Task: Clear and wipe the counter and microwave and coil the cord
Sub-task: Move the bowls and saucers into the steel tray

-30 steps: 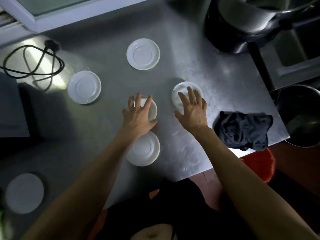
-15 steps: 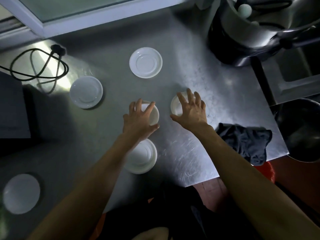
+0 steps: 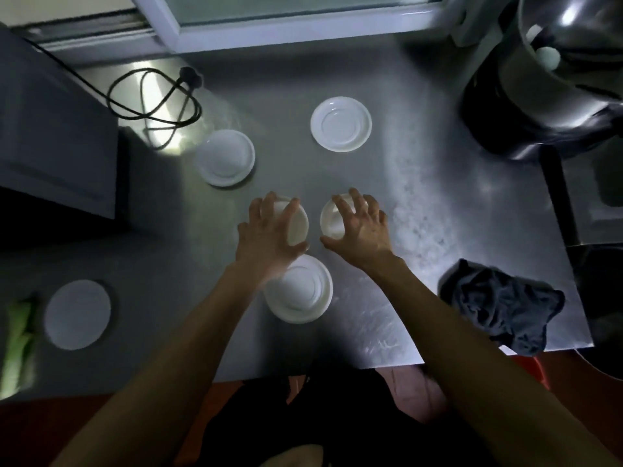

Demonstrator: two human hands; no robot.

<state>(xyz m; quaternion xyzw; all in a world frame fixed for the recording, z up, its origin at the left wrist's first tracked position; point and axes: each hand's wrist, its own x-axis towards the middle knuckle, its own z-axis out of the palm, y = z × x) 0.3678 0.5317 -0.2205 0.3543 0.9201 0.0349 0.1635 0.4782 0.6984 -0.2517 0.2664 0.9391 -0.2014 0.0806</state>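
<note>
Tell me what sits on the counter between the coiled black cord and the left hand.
In the head view, one white saucer lies between the cord and the left hand. The rest of that stretch is bare steel counter.

A large steel pot (image 3: 553, 79) stood beyond the counter's far right corner, beside a window frame (image 3: 269, 32).

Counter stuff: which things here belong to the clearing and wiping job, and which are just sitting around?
Job: saucers, two bowls under left hand and right hand, cloth, cord, microwave, counter.
Sitting around: steel pot, green thing.
</note>
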